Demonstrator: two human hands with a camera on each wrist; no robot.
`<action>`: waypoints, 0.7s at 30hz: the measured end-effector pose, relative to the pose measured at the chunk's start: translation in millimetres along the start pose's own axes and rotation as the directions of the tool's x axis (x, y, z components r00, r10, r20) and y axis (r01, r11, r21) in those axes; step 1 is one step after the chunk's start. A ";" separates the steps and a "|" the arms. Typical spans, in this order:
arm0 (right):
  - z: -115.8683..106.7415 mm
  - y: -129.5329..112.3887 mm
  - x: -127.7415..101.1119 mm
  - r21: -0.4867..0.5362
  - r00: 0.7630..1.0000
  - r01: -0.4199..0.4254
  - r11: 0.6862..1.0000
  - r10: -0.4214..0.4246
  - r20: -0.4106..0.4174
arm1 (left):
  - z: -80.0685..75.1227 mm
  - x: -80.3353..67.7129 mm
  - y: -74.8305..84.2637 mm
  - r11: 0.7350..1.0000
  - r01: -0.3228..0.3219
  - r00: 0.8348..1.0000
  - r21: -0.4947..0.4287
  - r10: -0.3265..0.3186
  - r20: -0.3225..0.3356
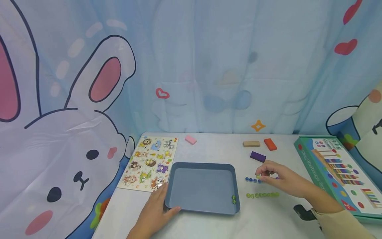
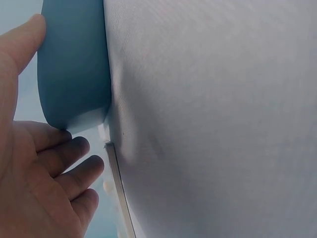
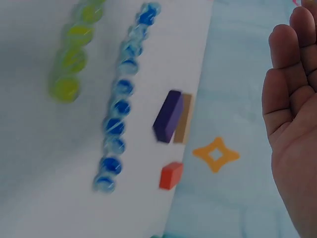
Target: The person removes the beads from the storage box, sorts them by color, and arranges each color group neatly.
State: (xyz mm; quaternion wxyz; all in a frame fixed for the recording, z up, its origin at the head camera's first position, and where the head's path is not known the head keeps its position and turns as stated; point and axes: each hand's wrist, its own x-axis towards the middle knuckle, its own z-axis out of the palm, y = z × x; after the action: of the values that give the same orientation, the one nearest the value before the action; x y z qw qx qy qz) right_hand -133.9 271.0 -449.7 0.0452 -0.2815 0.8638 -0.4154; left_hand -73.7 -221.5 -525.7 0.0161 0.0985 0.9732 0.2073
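Observation:
My left hand [image 1: 155, 210] rests at the near left corner of a blue-grey tray [image 1: 203, 211]. Its thumb touches the front wall, and its loosely bent fingers lie by the left side. A few green marbles [image 1: 234, 199] sit at the tray's right end. To the right of the tray, my right hand [image 1: 277, 176] pinches a yellow-green marble [image 1: 258, 176] over a row of blue marbles [image 1: 251, 180], partly covering that row. Nearer to me runs a row of green marbles [image 1: 261, 195]. In the right wrist view the pinching fingertips are out of frame.
An animal puzzle board [image 1: 148, 162] lies left of the tray. Behind are a pink block [image 1: 190, 139], a tan block [image 1: 251, 143], a red-orange block [image 1: 270, 144] and a purple block [image 1: 258, 156]. A green game box [image 1: 340, 179] stands at the right; a curtain hangs behind the table.

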 end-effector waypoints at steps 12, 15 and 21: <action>-7.0 41.0 -44.4 -0.040 0.983 -0.181 0.983 0.179 -0.047 | -1.2 -1.2 -0.5 1.000 0.008 1.000 -0.005 -0.008 0.007; -5.4 49.3 -52.4 -0.045 0.974 -0.227 0.973 0.226 -0.031 | -1.6 -1.4 -0.1 1.000 0.006 1.000 -0.007 -0.006 0.004; -4.1 59.1 -61.8 -0.033 0.936 -0.350 0.936 0.351 0.027 | -0.8 -0.4 -0.4 1.000 0.007 1.000 -0.009 -0.007 0.006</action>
State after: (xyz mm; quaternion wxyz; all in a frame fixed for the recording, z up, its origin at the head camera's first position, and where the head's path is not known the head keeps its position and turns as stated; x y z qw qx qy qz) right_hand -110.0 335.6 -500.6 0.1286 -0.1307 0.9050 -0.3839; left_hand -73.5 -222.2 -525.1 0.0203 0.0955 0.9725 0.2115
